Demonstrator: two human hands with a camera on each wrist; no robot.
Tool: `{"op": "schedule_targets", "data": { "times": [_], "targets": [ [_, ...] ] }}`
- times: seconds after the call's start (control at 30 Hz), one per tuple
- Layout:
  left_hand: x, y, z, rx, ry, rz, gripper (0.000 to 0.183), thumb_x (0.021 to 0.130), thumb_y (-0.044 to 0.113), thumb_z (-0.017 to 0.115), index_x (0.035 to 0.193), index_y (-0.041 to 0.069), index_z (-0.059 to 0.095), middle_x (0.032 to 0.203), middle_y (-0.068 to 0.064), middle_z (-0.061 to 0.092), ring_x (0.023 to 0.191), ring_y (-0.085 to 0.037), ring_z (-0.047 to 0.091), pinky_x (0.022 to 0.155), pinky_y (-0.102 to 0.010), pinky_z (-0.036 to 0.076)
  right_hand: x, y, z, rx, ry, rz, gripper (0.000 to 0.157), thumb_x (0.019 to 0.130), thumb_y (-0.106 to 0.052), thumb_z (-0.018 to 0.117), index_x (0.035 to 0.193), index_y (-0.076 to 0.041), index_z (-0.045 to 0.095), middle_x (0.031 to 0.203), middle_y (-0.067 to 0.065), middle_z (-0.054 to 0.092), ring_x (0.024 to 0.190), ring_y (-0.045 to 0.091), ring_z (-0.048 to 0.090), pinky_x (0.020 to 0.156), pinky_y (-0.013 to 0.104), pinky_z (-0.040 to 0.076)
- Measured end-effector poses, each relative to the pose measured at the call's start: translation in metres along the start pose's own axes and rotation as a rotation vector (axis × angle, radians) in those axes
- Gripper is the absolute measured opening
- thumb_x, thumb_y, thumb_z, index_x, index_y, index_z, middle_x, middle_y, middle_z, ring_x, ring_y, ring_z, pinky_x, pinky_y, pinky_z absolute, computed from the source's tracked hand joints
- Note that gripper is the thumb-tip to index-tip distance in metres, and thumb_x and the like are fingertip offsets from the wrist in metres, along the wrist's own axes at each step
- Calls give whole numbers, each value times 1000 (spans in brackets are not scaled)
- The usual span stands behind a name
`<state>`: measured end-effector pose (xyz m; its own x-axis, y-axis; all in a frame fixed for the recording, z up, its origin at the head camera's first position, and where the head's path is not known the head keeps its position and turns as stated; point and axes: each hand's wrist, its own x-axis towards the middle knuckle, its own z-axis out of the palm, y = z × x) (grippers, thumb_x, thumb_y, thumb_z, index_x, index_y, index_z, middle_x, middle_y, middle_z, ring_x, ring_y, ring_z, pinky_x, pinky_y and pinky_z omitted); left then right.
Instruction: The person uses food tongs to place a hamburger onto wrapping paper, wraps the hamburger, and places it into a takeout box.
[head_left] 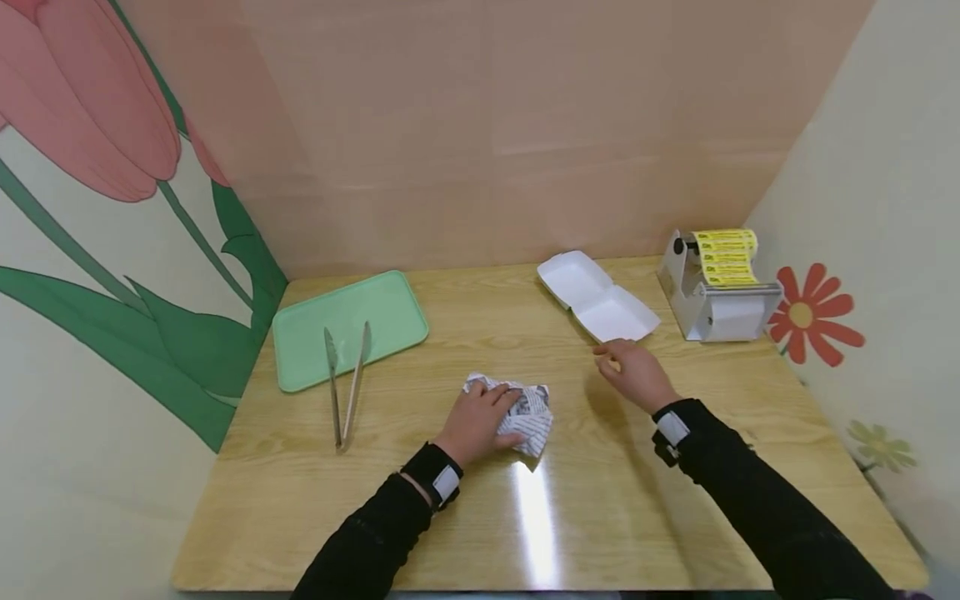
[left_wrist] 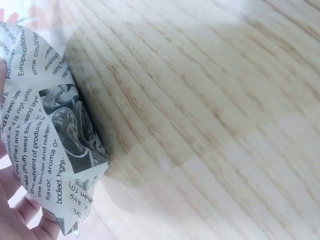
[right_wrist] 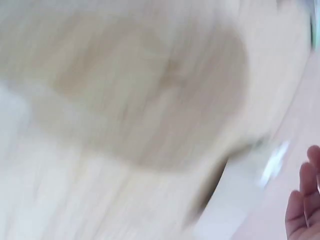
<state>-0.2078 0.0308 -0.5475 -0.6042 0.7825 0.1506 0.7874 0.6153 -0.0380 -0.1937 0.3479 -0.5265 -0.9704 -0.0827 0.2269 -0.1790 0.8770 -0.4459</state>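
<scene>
A small bundle wrapped in newsprint-patterned paper (head_left: 534,417) lies on the wooden table. My left hand (head_left: 480,421) grips it from above, fingers over its far side and thumb along its near side. Close up in the left wrist view, the printed paper (left_wrist: 45,130) is creased and folded; what it encloses is hidden. Reaching forward on the right, my right hand (head_left: 636,373) holds nothing, its fingertips near the close edge of an open white clamshell box (head_left: 615,315). That view from the right wrist is blurred, with relaxed fingers (right_wrist: 310,195) at its edge.
A green tray (head_left: 390,312) lies at the back left, with metal tongs (head_left: 351,400) resting partly across it. A label dispenser (head_left: 720,292) with a yellow roll stands at the back right. Walls rise behind and on both sides of the table (head_left: 300,517).
</scene>
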Motion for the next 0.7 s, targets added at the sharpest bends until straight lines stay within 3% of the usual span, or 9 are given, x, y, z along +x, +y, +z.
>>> {"op": "schedule_targets", "data": {
  "times": [0.13,0.27,0.4,0.7],
  "targets": [
    [-1,1,-5,-12,-25,-4,77,86,71,52,144,20,48,140,-3,54,115,-24,50,90,-39,47,0,39,-32,-57,123,110,18,93,-9,60,104,3,68,101,23,65,92,39,60,77,53,46],
    [-1,2,-9,-16,-14,-7,77,86,70,52,143,19,49,140,-3,54,115,-25,51,90,-39,48,-1,70,-55,-98,181,226,19,94,-11,59,102,4,66,96,24,64,86,38,58,73,53,45],
    [-1,4,-10,0,6,-6,76,85,70,53,142,19,50,138,-3,56,113,-25,52,88,-39,48,-2,95,-69,-163,219,286,21,93,-12,58,101,5,65,92,24,63,82,39,57,71,54,44],
    [-5,7,-18,-30,-57,-24,76,86,68,53,144,18,48,141,-4,53,117,-26,50,93,-41,47,6,136,-98,-261,251,449,24,95,-13,52,99,7,64,90,29,63,74,42,57,64,54,44]
  ]
}}
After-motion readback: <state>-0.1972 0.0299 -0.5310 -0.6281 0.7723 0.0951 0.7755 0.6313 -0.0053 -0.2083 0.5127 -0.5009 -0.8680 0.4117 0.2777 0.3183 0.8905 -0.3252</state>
